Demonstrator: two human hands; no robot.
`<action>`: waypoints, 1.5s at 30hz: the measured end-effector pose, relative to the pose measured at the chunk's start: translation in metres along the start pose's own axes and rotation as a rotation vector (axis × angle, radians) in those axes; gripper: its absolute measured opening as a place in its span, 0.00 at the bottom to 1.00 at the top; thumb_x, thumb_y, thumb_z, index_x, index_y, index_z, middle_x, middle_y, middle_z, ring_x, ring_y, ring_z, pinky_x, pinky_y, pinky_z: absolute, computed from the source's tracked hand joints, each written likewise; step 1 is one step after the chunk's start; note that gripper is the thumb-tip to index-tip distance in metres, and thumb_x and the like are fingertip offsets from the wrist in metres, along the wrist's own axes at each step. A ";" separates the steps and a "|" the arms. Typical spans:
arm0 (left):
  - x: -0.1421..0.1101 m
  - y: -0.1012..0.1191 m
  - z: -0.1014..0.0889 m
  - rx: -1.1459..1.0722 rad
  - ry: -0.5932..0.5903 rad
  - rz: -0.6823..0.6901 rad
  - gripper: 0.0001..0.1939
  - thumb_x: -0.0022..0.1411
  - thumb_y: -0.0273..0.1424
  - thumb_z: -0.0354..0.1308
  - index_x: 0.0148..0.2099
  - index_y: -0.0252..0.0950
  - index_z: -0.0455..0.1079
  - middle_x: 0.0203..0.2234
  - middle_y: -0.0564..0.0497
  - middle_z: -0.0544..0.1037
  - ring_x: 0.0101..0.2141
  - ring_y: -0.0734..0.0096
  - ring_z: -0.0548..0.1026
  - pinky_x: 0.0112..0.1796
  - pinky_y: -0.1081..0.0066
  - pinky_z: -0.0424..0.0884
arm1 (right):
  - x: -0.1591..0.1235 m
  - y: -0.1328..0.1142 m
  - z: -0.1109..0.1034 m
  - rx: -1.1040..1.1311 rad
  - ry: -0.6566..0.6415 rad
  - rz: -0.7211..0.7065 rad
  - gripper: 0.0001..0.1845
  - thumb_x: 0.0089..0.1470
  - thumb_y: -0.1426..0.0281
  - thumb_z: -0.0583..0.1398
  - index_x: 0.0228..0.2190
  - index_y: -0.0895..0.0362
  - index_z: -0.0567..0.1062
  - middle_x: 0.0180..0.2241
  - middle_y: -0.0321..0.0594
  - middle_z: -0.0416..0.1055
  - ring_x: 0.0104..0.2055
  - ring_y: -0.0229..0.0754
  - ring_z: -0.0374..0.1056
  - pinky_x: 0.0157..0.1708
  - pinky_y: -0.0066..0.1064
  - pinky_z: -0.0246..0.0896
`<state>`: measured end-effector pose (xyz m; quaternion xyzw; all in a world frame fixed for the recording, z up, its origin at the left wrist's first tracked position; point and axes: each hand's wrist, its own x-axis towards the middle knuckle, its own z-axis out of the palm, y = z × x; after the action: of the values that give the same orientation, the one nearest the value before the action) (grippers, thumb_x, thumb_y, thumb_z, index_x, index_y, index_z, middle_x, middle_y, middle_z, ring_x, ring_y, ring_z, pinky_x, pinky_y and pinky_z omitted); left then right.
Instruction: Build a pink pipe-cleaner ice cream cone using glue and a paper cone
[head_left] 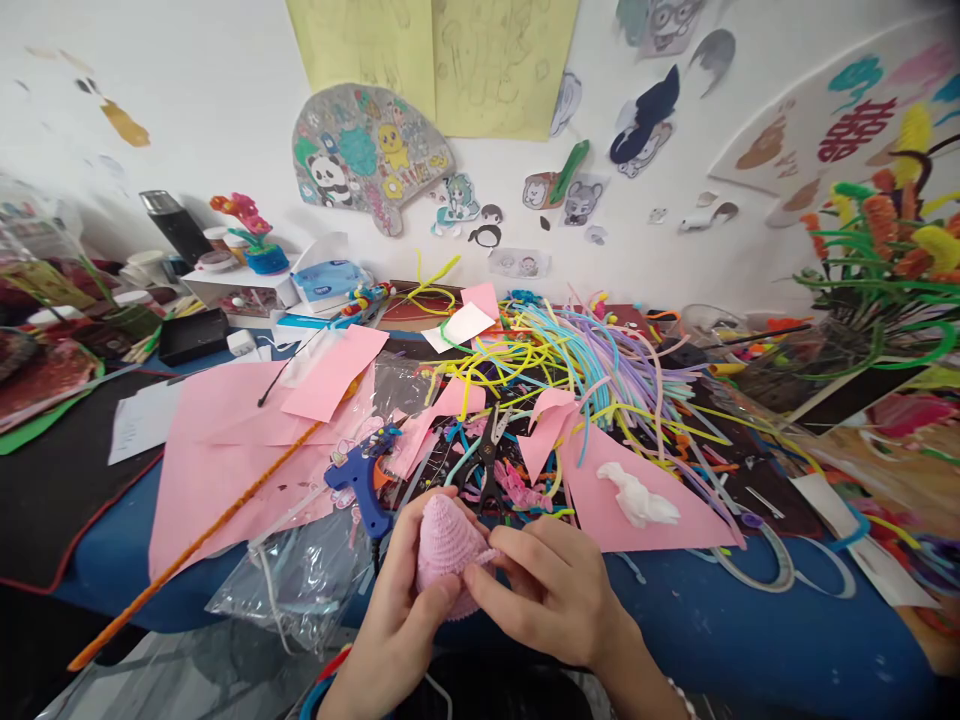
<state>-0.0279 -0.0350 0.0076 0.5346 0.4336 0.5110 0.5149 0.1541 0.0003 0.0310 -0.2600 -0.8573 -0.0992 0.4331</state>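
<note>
A pink ribbed cone [448, 540], which looks wound from fuzzy pipe cleaner, is held at the table's front edge. My left hand [409, 590] wraps around its left side, with the thumb across the front. On the other side, my right hand [551, 585] pinches a short pink pipe cleaner end [486, 556] that sticks out of the cone. Part of the cone's lower edge is hidden by my fingers. Just beyond it lie black-handled scissors [489, 465], and a blue hot glue gun [364, 480] rests to the left.
Pink paper sheets [217, 440] cover the left and middle of the blue table. Behind the scissors spreads a heap of coloured pipe cleaners [592, 350]. A crumpled tissue [637, 495] lies on pink paper at right. One long orange pipe cleaner [195, 545] overhangs the front edge.
</note>
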 end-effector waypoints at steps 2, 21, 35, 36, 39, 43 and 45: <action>0.000 -0.001 -0.001 -0.036 -0.026 -0.013 0.21 0.69 0.38 0.53 0.63 0.50 0.64 0.54 0.52 0.74 0.54 0.59 0.71 0.55 0.65 0.65 | -0.001 0.001 0.001 0.025 0.021 0.000 0.15 0.61 0.83 0.55 0.39 0.52 0.75 0.31 0.37 0.76 0.24 0.36 0.60 0.23 0.29 0.54; 0.007 0.017 -0.011 -0.299 0.414 0.125 0.21 0.58 0.34 0.62 0.54 0.39 0.70 0.43 0.47 0.78 0.44 0.58 0.76 0.44 0.65 0.73 | -0.009 0.002 0.019 0.174 -0.052 0.745 0.13 0.67 0.72 0.49 0.40 0.56 0.73 0.38 0.43 0.75 0.42 0.43 0.73 0.41 0.35 0.70; 0.014 0.028 -0.013 -0.359 0.705 0.307 0.22 0.59 0.24 0.58 0.56 0.40 0.71 0.41 0.51 0.78 0.42 0.64 0.76 0.46 0.68 0.74 | 0.020 -0.009 0.053 -0.357 -0.716 0.955 0.15 0.54 0.66 0.66 0.33 0.69 0.77 0.32 0.65 0.78 0.38 0.66 0.77 0.36 0.47 0.68; 0.015 0.028 -0.013 -0.354 0.703 0.310 0.22 0.59 0.25 0.58 0.56 0.41 0.71 0.41 0.51 0.78 0.42 0.64 0.76 0.45 0.68 0.74 | 0.024 -0.008 0.051 -0.358 -0.727 0.973 0.14 0.54 0.67 0.66 0.34 0.68 0.76 0.31 0.63 0.78 0.37 0.65 0.78 0.33 0.44 0.68; 0.015 0.028 -0.013 -0.349 0.718 0.297 0.22 0.57 0.26 0.59 0.55 0.42 0.71 0.42 0.51 0.78 0.42 0.64 0.76 0.45 0.68 0.74 | 0.029 -0.006 0.042 -0.318 -0.708 1.037 0.11 0.56 0.68 0.62 0.37 0.65 0.73 0.27 0.55 0.79 0.31 0.60 0.79 0.25 0.36 0.61; 0.015 0.029 -0.013 -0.418 0.709 0.235 0.19 0.58 0.25 0.60 0.52 0.42 0.73 0.42 0.53 0.79 0.42 0.66 0.77 0.47 0.70 0.74 | 0.023 0.002 0.029 -0.085 -0.541 1.042 0.02 0.60 0.74 0.56 0.34 0.56 0.69 0.26 0.43 0.78 0.28 0.50 0.77 0.23 0.30 0.55; 0.016 0.030 -0.014 -0.467 0.705 0.216 0.18 0.58 0.25 0.60 0.52 0.41 0.74 0.41 0.53 0.80 0.42 0.67 0.77 0.46 0.70 0.75 | 0.016 0.008 0.024 0.030 -0.492 1.043 0.07 0.62 0.75 0.52 0.33 0.54 0.67 0.26 0.38 0.77 0.27 0.44 0.76 0.24 0.28 0.57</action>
<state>-0.0417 -0.0206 0.0381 0.2388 0.3971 0.7976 0.3861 0.1343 0.0227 0.0289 -0.6575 -0.6925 0.2032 0.2164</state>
